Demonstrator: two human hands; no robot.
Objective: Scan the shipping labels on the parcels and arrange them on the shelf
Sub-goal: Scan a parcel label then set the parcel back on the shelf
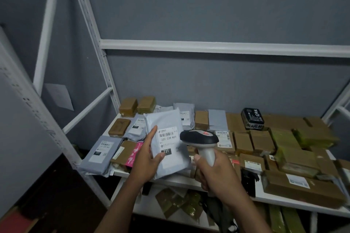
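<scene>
A: State the layout, largest item first.

B: A white shelf (189,180) stands against a grey wall. Its middle deck is covered with parcels: brown boxes (263,141) to the right, grey mailers (100,152) to the left. The deck above shows nothing on it from this angle.

A: Locate the parcel in work.

B: One grey mailer, the parcel (169,143), is held above the front edge of the deck, clear of the others. Its long axis runs near upright, leaning slightly left at the top. Its label (167,143) faces the camera, barcode near the top.

A: Hand states?

B: The left hand (146,161) grips the parcel's left edge, thumb on the front face, index finger extended up the edge, remaining fingers behind. The right hand (214,174) is closed around the grip of the scanner (199,141).

A: Which relation governs the scan?

B: The scanner head sits just right of the label, level with it. Whether its window faces the barcode cannot be determined. Judgement: the barcode lies up and left of the head; a small leftward turn of the right wrist should align it. The left hand then shelves the parcel.
</scene>
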